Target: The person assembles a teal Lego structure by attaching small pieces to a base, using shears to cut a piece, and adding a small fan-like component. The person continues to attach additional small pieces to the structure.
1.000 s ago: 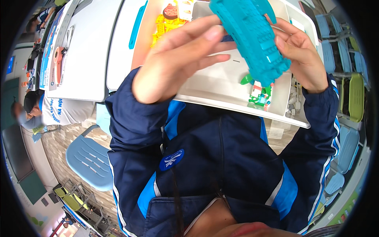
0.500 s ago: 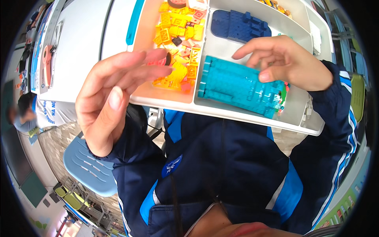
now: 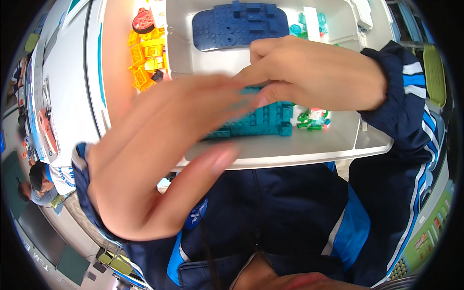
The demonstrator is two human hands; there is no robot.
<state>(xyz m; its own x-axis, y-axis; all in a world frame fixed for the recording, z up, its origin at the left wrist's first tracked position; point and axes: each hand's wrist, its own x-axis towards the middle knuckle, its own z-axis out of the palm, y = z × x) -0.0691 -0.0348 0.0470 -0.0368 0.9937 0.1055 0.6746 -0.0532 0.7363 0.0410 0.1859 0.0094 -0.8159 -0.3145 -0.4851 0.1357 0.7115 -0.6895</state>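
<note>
My left hand [image 3: 159,140] reaches across the front of the tray, blurred by motion. Its fingers stretch to the right and its thumb is spread away from them; nothing shows in its grasp. My right hand [image 3: 309,70] comes in from the right with bent fingers, and its fingertips meet or overlap those of my left hand. Whether it holds anything is hidden. Just beneath both hands lies a teal studded brick build [image 3: 268,121], its left part covered by my left hand. Behind them, a dark blue studded plate [image 3: 237,29] rests in the same compartment.
A white divided tray [image 3: 309,157] carries everything. Yellow bricks [image 3: 145,53] and a red-and-black wheel [image 3: 143,21] fill its left section. Small green and red pieces [image 3: 314,118] lie right of the teal build. A white table [image 3: 67,63] extends left; other people sit beyond.
My left hand has swung right and over the teal build, bringing it against my right hand. The tray has shifted left in view. The teal build now lies straighter, less slanted.
</note>
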